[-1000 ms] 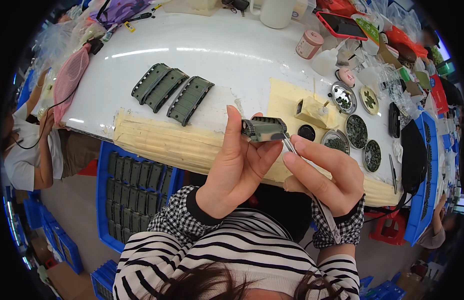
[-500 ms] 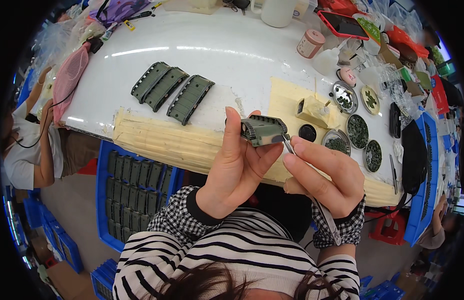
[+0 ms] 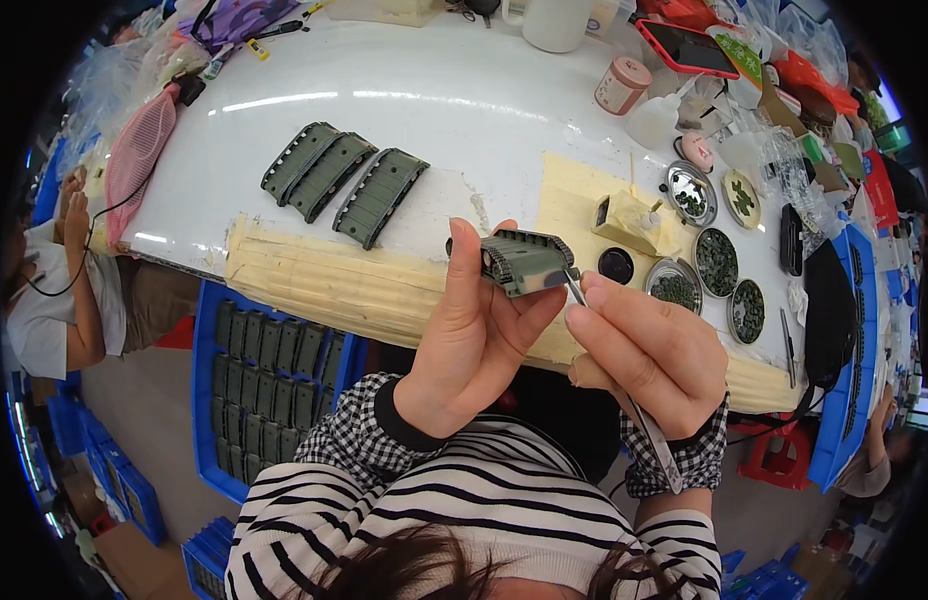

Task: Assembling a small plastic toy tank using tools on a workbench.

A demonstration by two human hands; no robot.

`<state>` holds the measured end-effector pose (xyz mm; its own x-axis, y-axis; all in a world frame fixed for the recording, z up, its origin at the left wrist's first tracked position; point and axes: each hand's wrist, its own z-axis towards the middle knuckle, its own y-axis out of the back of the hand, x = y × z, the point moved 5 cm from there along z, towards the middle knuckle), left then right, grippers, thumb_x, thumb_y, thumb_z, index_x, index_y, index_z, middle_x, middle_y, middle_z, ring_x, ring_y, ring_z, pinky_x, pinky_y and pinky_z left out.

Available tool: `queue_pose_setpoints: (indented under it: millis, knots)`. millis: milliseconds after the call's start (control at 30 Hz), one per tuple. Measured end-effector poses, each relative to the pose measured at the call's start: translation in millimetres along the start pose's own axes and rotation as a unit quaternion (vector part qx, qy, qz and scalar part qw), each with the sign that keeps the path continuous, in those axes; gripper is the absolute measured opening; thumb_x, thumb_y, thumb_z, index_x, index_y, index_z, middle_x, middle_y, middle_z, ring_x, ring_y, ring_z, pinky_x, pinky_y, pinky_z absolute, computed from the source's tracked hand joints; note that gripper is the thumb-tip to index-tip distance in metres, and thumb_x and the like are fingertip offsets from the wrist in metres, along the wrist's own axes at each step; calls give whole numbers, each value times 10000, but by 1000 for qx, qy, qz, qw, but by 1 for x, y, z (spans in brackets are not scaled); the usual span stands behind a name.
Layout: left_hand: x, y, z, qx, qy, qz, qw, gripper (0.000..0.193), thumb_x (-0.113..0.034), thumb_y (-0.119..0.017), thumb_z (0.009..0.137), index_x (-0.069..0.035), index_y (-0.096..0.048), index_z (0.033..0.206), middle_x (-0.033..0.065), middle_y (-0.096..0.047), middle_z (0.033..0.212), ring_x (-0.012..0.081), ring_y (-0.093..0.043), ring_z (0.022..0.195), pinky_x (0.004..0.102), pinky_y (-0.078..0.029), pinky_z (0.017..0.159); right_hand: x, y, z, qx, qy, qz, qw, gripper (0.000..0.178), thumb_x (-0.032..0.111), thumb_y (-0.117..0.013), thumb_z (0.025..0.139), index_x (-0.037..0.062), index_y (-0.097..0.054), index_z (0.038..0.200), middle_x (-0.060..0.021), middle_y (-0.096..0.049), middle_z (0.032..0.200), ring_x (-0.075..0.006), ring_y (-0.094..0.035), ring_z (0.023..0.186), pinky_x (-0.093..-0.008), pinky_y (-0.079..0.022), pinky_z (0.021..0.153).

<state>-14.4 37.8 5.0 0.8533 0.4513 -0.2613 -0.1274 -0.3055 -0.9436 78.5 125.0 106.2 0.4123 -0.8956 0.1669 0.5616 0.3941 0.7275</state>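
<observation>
My left hand (image 3: 464,335) grips a camouflage-painted model tank hull (image 3: 529,270) with dark tracks, tilted above the table's near edge. Between the fingers of my right hand (image 3: 659,350) is a pair of metal tweezers (image 3: 652,440), whose tips touch the right end of the hull. Whether the tips pinch a small part is too small to tell. Right of my hands stand round tins of tiny green parts, among them a full tin (image 3: 715,262) and a smaller one (image 3: 746,310). Three more green tracked hulls, one of them a separate hull (image 3: 382,198), lie farther left on the table.
A yellowish block-shaped holder (image 3: 634,225) and a black round cap (image 3: 615,265) sit just beyond my right hand. Blue crates, one crate (image 3: 274,390) full of green hulls, stand below the table. A pink jar (image 3: 622,86) and a red-edged phone (image 3: 687,50) are at the back right.
The hull in my left hand has turned slightly, and the tweezers stay at its right end. At far left, another person's hands have come together and moved up.
</observation>
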Motion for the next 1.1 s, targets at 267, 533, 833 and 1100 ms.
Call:
queue_pose_setpoints:
  millis: [267,533,833,1100]
  knots:
    - [2,4,-1,2,9,-25,1000,502,-577,-455,938,-131,-506,1163,38,-631,1093,144,-627,1021,286,-519,930,1,-1,2,4,16,-11,1000,335,74,-730,697,-36,-680,1010,-132,-651,993,-286,-692,910,-316,-594,694]
    - [4,0,0,-17,37,-29,999,555,-592,-474,918,-95,-504,1163,44,-630,1067,137,-640,986,255,-547,896,-1,1,-2,8,-25,12,1000,362,102,-740,711,-19,-679,1046,-138,-646,1050,-278,-694,910,-307,-591,724]
    - [1,-3,9,8,121,-243,962,707,-548,-681,800,51,-439,1085,114,-600,1018,162,-663,920,236,-572,866,-4,6,-19,-91,-113,133,980,482,113,-763,668,82,-656,1138,-127,-687,1005,-253,-676,812,-330,-542,642]
    - [2,-3,9,9,112,-228,967,707,-551,-672,807,51,-435,1093,103,-600,1016,156,-658,934,223,-566,869,0,-3,-21,-82,-129,135,979,436,103,-741,703,94,-648,1129,-115,-691,976,-251,-670,785,-336,-539,638]
